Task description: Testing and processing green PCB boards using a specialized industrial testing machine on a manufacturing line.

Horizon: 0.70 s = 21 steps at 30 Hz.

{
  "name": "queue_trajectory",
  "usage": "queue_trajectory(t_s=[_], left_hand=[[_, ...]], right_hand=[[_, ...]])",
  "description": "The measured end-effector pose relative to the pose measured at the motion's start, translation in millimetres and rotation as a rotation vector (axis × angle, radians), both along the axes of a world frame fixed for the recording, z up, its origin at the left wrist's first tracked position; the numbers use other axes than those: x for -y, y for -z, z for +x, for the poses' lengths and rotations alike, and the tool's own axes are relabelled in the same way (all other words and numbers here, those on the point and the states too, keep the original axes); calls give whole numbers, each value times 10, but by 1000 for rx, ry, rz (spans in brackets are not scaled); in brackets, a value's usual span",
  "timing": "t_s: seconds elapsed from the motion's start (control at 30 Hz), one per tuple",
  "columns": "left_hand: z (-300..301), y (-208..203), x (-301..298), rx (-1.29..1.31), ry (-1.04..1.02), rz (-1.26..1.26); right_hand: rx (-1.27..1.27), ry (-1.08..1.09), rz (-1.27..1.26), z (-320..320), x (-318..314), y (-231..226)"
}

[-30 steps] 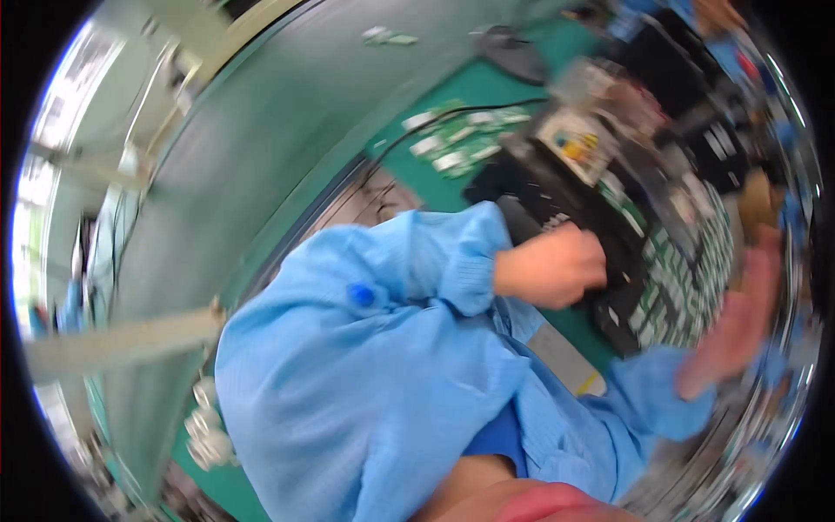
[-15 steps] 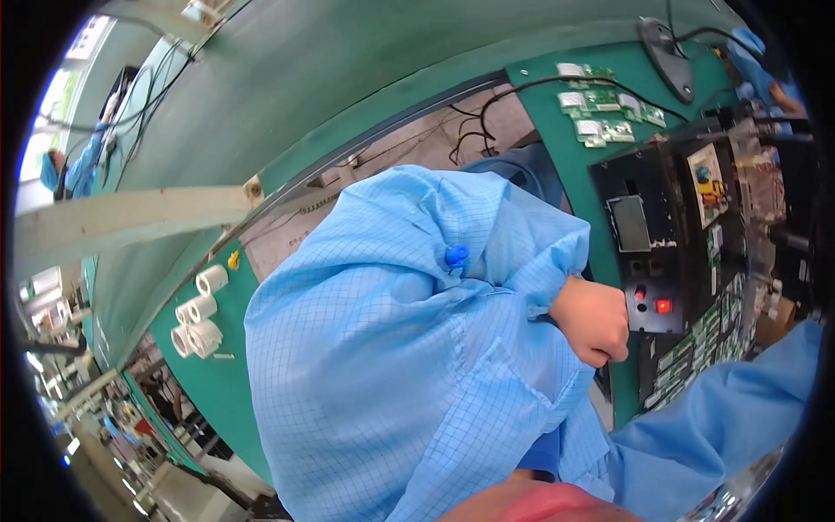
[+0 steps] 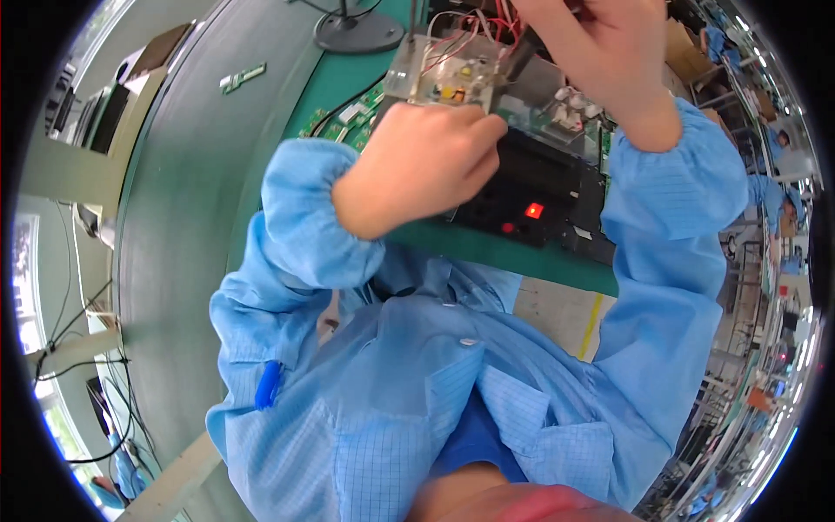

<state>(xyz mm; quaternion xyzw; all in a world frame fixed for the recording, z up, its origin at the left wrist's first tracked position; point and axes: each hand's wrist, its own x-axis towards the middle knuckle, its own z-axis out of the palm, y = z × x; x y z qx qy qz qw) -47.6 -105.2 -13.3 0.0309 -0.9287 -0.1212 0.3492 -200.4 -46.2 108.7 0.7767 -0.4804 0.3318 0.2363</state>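
Note:
My left hand [image 3: 426, 165] is closed, its fingers curled downward over the near left part of a black box-shaped fixture [image 3: 522, 174]. What those fingers hold, if anything, is hidden beneath the hand. Farther off to the right, my right hand [image 3: 613, 65] is raised over the back of the fixture, its fingertips cut off by the top edge of the picture. A clear plate with yellow parts [image 3: 457, 83] and red and white wires [image 3: 474, 30] lie just beyond my left hand. On the fixture's near side a red switch [image 3: 534, 210] glows.
Several green circuit boards [image 3: 355, 115] lie on the green bench left of the fixture. A dark round stand base [image 3: 358, 33] is behind them. One more board [image 3: 242, 78] rests on the green surface farther left. Cardboard boxes [image 3: 687, 59] are at the far right.
My view and body have turned toward the fixture. Both hands are now raised over it; earlier one fist was beside its switch panel and the other hand was hidden.

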Motion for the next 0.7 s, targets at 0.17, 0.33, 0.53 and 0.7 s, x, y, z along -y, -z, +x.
queue_trajectory(t_s=[0.17,0.33,0.53,0.7], left_hand=[[-366,-185,292,143,73,-155],[-602,-401,348,451,86,-214],[-827,-414,464,542,148,-243],[-854,-460,459,632,135,-154]], right_hand=[[273,-16,-102,-165,-317,54],[387,245,-29,-797,-622,621],[247,321,201,-975,-756,867],[309,247,388,-1097,-691,1019]])
